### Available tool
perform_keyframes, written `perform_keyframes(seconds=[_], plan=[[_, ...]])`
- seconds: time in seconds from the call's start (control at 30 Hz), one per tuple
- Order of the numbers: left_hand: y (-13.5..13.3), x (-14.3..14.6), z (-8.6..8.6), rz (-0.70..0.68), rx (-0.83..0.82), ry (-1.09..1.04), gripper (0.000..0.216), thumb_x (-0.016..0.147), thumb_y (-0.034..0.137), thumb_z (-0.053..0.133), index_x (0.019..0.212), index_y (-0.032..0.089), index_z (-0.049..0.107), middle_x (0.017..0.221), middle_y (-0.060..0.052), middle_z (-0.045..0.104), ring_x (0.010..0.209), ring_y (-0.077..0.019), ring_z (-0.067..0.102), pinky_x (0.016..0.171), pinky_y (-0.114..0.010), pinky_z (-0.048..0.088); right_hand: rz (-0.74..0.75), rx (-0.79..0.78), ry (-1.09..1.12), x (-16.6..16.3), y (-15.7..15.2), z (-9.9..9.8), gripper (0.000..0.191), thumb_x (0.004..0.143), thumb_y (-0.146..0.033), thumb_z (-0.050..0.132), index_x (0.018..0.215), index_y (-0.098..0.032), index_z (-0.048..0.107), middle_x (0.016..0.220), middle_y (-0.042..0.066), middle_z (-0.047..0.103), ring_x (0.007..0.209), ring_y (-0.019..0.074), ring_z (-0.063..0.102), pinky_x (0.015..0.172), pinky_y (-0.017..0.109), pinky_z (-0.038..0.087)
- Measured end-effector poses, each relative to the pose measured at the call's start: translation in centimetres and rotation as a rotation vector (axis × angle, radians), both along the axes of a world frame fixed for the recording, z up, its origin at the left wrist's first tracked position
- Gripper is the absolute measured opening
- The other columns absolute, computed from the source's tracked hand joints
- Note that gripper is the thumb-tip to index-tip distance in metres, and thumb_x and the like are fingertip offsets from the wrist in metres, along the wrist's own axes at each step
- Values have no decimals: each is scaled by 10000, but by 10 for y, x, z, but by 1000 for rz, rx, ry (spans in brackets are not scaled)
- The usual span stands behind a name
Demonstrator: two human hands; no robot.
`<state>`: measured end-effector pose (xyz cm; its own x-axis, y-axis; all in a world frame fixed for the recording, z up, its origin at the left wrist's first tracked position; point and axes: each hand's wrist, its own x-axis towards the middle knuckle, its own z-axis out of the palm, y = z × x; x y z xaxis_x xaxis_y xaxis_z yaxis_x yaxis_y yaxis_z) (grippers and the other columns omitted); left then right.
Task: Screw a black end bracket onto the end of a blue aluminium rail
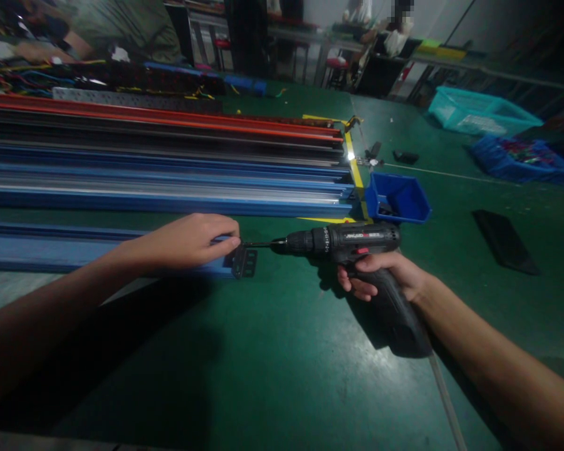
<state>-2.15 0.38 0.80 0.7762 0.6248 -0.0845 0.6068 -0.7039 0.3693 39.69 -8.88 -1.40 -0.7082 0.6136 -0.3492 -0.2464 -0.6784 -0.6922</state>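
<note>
My right hand (pixel 383 275) grips a black cordless drill (pixel 352 241) by its handle, held level with the bit pointing left. The bit tip meets a small black end bracket (pixel 245 262) at the end of a blue metal rail (pixel 51 247) lying on the green table (pixel 282 363). My left hand (pixel 192 240) rests on the rail's end, fingers curled and pinching at the bracket where the bit touches.
A stack of long blue, grey and red rails (pixel 169 163) lies behind. A small blue bin (pixel 397 198) sits just beyond the drill. A black flat piece (pixel 505 241) lies to the right, teal (pixel 479 113) and blue (pixel 521 160) crates far right. Another person (pixel 98 31) sits at the back left.
</note>
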Motion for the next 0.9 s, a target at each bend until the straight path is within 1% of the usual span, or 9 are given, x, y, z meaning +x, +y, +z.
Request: perform_keyframes(seconds=[0.27, 0.47, 0.73, 0.9], plan=[[1, 0, -1, -2, 8, -6, 445, 1118, 514, 412, 983, 211, 709, 949, -49, 726, 868, -211, 664, 824, -319, 445, -1, 10, 15, 0, -2, -2, 234, 934, -248, 798, 1033, -36, 801, 943, 128, 802, 567, 68, 601, 628, 214, 610], [2, -1, -4, -9, 21, -16, 437, 1121, 499, 401, 981, 212, 700, 946, -42, 718, 870, -205, 660, 831, -317, 439, -10, 18, 27, -1, -3, 0, 199, 947, -226, 789, 1064, -66, 793, 922, 99, 795, 569, 66, 598, 623, 204, 602], [2, -1, -4, -24, 24, -37, 431, 1126, 492, 412, 963, 210, 693, 927, -36, 704, 842, -197, 647, 809, -314, 433, 7, 42, 14, -1, -2, 1, 204, 955, -250, 787, 1023, -59, 814, 886, 79, 769, 549, 54, 557, 614, 194, 600], [2, -1, -4, -29, 29, -53, 423, 1129, 485, 419, 962, 211, 695, 925, -36, 707, 837, -195, 645, 809, -317, 434, 0, 20, -6, -2, -2, 1, 220, 941, -247, 799, 1024, -43, 812, 888, 86, 761, 544, 54, 557, 606, 199, 592]])
